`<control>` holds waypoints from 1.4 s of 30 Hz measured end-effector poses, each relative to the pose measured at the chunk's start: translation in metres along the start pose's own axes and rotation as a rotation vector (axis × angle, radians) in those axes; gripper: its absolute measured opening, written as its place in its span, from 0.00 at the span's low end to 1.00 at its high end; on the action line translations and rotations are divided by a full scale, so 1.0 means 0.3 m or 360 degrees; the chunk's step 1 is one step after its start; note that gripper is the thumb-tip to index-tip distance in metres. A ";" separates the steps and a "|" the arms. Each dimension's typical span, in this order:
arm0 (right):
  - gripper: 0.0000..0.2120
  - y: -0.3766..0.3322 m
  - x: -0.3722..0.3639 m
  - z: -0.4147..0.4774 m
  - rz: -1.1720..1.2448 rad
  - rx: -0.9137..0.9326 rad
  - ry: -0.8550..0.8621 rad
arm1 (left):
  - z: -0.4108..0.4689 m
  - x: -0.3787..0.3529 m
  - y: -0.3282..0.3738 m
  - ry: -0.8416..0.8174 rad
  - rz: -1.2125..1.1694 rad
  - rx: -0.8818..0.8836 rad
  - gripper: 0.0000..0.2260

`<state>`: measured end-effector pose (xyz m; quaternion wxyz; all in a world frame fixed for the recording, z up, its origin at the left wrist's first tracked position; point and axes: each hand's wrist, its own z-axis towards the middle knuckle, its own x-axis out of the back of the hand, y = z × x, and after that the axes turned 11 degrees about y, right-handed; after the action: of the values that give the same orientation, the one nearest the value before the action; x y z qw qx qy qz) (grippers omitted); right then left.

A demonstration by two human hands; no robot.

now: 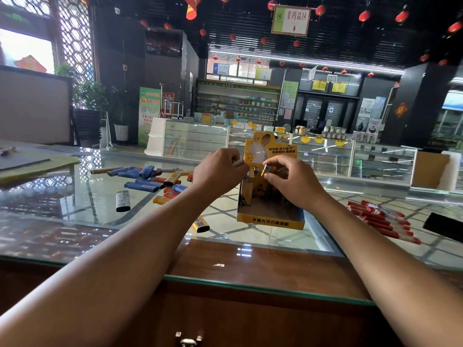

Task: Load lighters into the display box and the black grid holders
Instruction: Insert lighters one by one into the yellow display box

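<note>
Left hand [220,171] curled round a pale lighter [238,162], right hand [290,179] pinching a yellow lighter [266,169] over the display box [270,220].
Loose lighters [147,179] lie well to the left on the glass worktop [87,196]; both held lighters hover above the box's back rows, just beside lighters standing there. The risk, as I judge it: a tilted insert topples those neighbours, or the cardboard box slides.

The left hand [220,171] hides most of its pinched white lighter [238,162]; the right hand [293,181] covers much of its yellow lighter [268,169]. A black object [444,227] is cut by the right edge.
</note>
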<state>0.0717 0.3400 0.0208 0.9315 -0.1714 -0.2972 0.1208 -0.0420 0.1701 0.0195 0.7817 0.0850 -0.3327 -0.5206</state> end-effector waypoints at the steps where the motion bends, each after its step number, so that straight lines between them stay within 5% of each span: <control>1: 0.14 0.001 -0.005 0.000 -0.0023 0.0021 0.0006 | 0.000 0.000 0.000 0.0000 0.0000 0.0001 0.11; 31: 0.11 -0.009 -0.027 -0.007 -0.0025 0.0134 0.0051 | -0.013 0.020 0.024 -0.0042 -0.0018 0.0040 0.12; 42: 0.12 -0.062 -0.013 -0.015 0.0381 0.0222 0.0161 | -0.026 0.030 0.062 -0.0185 -0.0215 -0.0269 0.09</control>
<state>0.0736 0.3208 0.0227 0.9339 -0.1465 -0.2182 0.2425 -0.0210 0.1689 0.0264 0.7286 0.0106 -0.3259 -0.6024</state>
